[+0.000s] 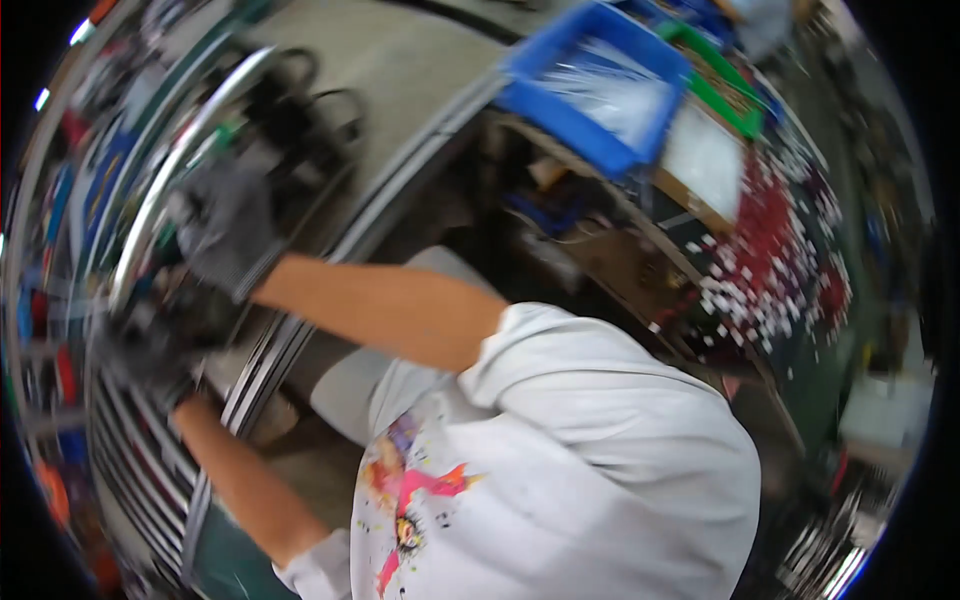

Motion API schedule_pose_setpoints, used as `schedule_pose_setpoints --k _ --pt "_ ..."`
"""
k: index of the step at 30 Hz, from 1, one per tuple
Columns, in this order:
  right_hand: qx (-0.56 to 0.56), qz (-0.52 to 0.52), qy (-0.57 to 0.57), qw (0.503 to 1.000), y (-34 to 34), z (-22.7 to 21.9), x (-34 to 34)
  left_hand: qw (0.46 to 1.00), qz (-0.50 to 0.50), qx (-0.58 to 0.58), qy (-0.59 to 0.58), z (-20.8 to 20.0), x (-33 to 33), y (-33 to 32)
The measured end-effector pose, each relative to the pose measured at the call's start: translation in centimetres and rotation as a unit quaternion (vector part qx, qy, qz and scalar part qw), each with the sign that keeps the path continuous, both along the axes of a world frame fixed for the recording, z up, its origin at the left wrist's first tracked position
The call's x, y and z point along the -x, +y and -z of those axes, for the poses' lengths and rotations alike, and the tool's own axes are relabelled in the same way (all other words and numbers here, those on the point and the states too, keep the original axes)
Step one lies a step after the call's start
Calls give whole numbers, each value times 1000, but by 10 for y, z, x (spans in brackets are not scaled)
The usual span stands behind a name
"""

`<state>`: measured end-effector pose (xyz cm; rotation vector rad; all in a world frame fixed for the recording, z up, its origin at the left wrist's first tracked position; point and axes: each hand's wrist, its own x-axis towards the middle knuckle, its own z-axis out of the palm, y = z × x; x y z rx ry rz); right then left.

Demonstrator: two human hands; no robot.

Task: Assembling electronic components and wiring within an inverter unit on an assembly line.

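Observation:
A shiny curved metal tube (185,150) runs along the left side, bent at its far end. My left hand (145,345), in a dark grey glove, is closed around the tube's near end; its fingers are partly blurred. My right hand (225,225), also gloved in grey, is beside the tube's middle with its fingers curled in. What those fingers pinch, if anything, is too smeared to make out. Beyond the right hand stands a dark machine or fixture (295,110) with black cables, blurred. Several more metal tubes (140,460) lie side by side below my left hand.
A metal-edged bench (420,60) crosses in front of me. To the right are a blue bin (520,95) of clear thin pieces, a green bin (745,120), and many small white and red pieces (760,270) on a green surface. Blurred parts and racks line the far left.

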<state>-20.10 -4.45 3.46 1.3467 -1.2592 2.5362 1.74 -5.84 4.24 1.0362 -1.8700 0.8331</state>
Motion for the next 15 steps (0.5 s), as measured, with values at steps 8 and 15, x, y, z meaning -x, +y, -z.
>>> schedule_pose_setpoints --k 8,15 --pt "-154 71 155 973 188 -3 251 999 40 16 28 -1 2 9" --pt "-723 304 347 513 251 2 543 997 13 -5 79 6 -2 22"
